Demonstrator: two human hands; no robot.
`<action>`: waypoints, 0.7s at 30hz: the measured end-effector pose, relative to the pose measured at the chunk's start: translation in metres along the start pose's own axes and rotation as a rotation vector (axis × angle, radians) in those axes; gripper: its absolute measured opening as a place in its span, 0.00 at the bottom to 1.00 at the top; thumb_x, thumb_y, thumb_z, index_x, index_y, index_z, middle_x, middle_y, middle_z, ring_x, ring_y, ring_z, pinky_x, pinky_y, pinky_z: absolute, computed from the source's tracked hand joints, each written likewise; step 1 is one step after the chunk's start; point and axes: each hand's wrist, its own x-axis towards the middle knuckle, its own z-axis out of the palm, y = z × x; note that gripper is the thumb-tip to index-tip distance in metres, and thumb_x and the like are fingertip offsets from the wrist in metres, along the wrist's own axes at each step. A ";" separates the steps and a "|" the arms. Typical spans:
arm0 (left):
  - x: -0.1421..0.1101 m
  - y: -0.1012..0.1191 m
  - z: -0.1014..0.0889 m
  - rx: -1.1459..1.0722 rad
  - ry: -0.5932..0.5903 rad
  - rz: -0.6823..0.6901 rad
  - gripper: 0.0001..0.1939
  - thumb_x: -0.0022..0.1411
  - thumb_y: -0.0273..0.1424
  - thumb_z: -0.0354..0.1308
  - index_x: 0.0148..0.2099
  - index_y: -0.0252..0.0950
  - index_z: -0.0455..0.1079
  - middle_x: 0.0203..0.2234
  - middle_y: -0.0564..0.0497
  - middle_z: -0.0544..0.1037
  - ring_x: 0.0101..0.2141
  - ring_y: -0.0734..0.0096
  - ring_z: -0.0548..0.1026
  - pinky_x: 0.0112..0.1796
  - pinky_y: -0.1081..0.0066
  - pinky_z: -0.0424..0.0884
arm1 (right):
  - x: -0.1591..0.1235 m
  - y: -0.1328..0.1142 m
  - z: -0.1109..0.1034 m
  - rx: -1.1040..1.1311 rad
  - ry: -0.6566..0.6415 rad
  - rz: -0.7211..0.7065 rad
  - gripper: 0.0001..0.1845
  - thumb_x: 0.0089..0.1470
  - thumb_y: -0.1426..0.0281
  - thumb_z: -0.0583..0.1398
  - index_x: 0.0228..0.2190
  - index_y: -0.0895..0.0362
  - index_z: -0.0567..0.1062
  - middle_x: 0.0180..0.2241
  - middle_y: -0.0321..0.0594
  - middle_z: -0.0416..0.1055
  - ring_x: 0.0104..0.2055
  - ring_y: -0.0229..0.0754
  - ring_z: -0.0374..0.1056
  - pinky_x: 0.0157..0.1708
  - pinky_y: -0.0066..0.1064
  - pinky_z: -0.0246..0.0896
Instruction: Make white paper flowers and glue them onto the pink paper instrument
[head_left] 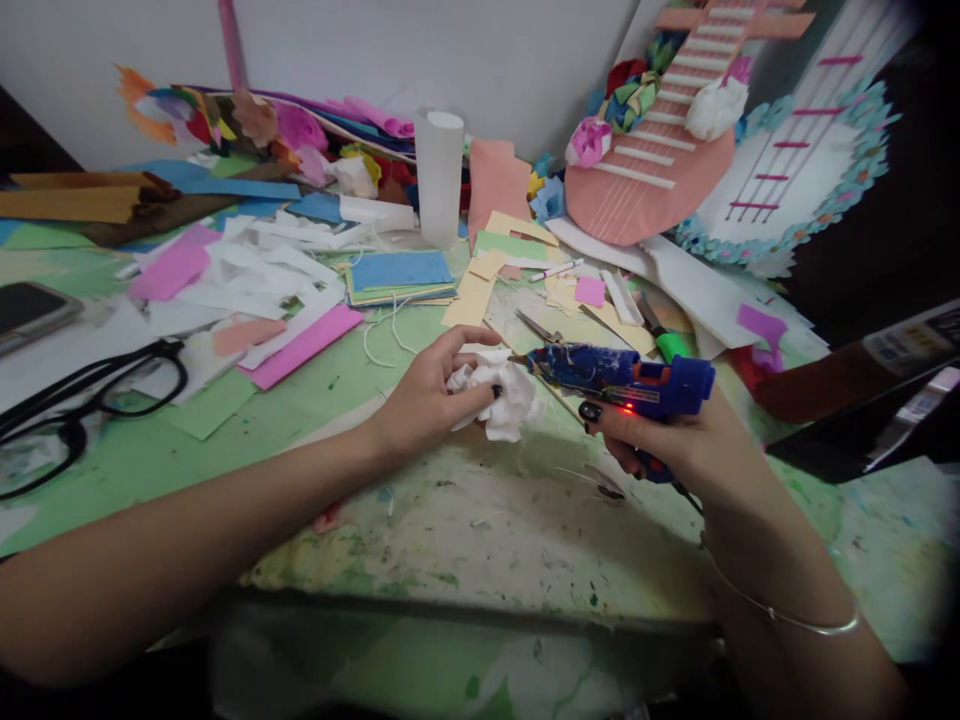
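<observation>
My left hand (442, 385) is closed around a white paper flower (510, 400) of crumpled petals, held above the table's front half. Wrapped around the handle of a blue glue gun (592, 370) is my right hand (645, 435), and a red light glows on the gun's side. The gun's nozzle points left and sits close to the flower's upper edge; whether it touches the paper I cannot tell. Behind the hands lie scissors (536, 325) and a stack of coloured paper pieces (401, 275) with white string on it.
Eyeglasses (142, 380) and a phone (34, 310) lie at the left, near white paper strips (255, 265). A white paper tube (439, 180) stands at the back. Paper guitar shapes (637, 190) lean on the right, and a green-and-black cutter (664, 335) lies before them.
</observation>
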 end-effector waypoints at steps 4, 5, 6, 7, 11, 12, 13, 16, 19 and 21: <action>0.000 -0.001 0.001 0.029 -0.026 0.029 0.24 0.51 0.26 0.59 0.52 0.32 0.62 0.28 0.54 0.73 0.23 0.79 0.70 0.25 0.78 0.65 | 0.002 0.002 0.003 0.034 -0.025 0.038 0.16 0.45 0.61 0.67 0.18 0.56 0.69 0.10 0.32 0.62 0.11 0.31 0.56 0.10 0.23 0.50; 0.000 -0.001 0.001 0.036 -0.031 0.038 0.24 0.51 0.26 0.59 0.52 0.33 0.62 0.28 0.55 0.73 0.23 0.79 0.69 0.25 0.78 0.64 | 0.002 0.002 0.003 0.042 -0.034 0.036 0.16 0.45 0.61 0.67 0.18 0.56 0.69 0.09 0.32 0.62 0.12 0.31 0.55 0.10 0.23 0.49; 0.000 -0.002 0.001 0.040 -0.036 0.046 0.24 0.52 0.26 0.59 0.52 0.33 0.62 0.27 0.55 0.73 0.22 0.79 0.69 0.24 0.78 0.63 | 0.001 0.002 0.003 0.048 -0.045 0.030 0.16 0.45 0.62 0.67 0.18 0.56 0.69 0.09 0.32 0.62 0.11 0.31 0.55 0.10 0.23 0.48; -0.001 -0.003 0.000 0.043 -0.038 0.053 0.23 0.53 0.26 0.59 0.51 0.34 0.61 0.26 0.55 0.73 0.22 0.79 0.68 0.24 0.78 0.63 | 0.001 0.001 0.002 0.053 -0.059 0.024 0.16 0.45 0.62 0.67 0.17 0.56 0.68 0.09 0.32 0.61 0.11 0.31 0.54 0.10 0.23 0.48; -0.002 -0.004 -0.001 0.056 -0.029 0.083 0.17 0.55 0.26 0.58 0.47 0.37 0.61 0.23 0.58 0.72 0.20 0.80 0.68 0.23 0.79 0.61 | 0.000 0.000 -0.003 0.059 -0.071 0.015 0.16 0.44 0.63 0.68 0.18 0.56 0.70 0.10 0.32 0.62 0.12 0.31 0.55 0.10 0.23 0.48; -0.002 -0.004 -0.001 0.069 -0.023 0.095 0.15 0.55 0.26 0.58 0.45 0.37 0.61 0.22 0.58 0.71 0.20 0.80 0.67 0.22 0.79 0.61 | -0.001 0.000 -0.004 0.059 -0.067 0.015 0.15 0.43 0.63 0.69 0.18 0.57 0.70 0.10 0.32 0.62 0.12 0.31 0.55 0.10 0.23 0.48; -0.002 -0.003 -0.001 0.085 -0.018 0.108 0.14 0.55 0.25 0.58 0.44 0.37 0.62 0.21 0.59 0.71 0.19 0.80 0.67 0.22 0.79 0.60 | -0.001 0.000 -0.005 0.058 -0.068 0.014 0.15 0.42 0.63 0.69 0.19 0.57 0.71 0.10 0.32 0.62 0.12 0.31 0.55 0.10 0.23 0.49; -0.001 -0.004 -0.002 0.155 0.008 0.157 0.11 0.55 0.25 0.58 0.42 0.37 0.65 0.26 0.57 0.74 0.20 0.81 0.66 0.22 0.79 0.62 | -0.001 0.001 -0.006 0.056 -0.080 0.009 0.13 0.42 0.64 0.70 0.21 0.56 0.72 0.11 0.31 0.62 0.12 0.31 0.54 0.09 0.23 0.47; 0.000 -0.007 -0.003 0.224 0.040 0.219 0.11 0.55 0.24 0.57 0.42 0.36 0.69 0.38 0.51 0.78 0.30 0.76 0.73 0.29 0.77 0.67 | -0.001 0.002 -0.007 0.048 -0.109 -0.001 0.12 0.43 0.64 0.69 0.22 0.56 0.73 0.11 0.30 0.62 0.12 0.31 0.53 0.09 0.23 0.46; 0.000 -0.008 -0.004 0.232 0.053 0.240 0.11 0.56 0.25 0.57 0.43 0.36 0.70 0.42 0.50 0.78 0.36 0.72 0.75 0.34 0.76 0.69 | -0.002 0.002 -0.008 0.033 -0.119 -0.009 0.11 0.44 0.64 0.68 0.22 0.56 0.74 0.11 0.31 0.62 0.12 0.31 0.54 0.10 0.23 0.47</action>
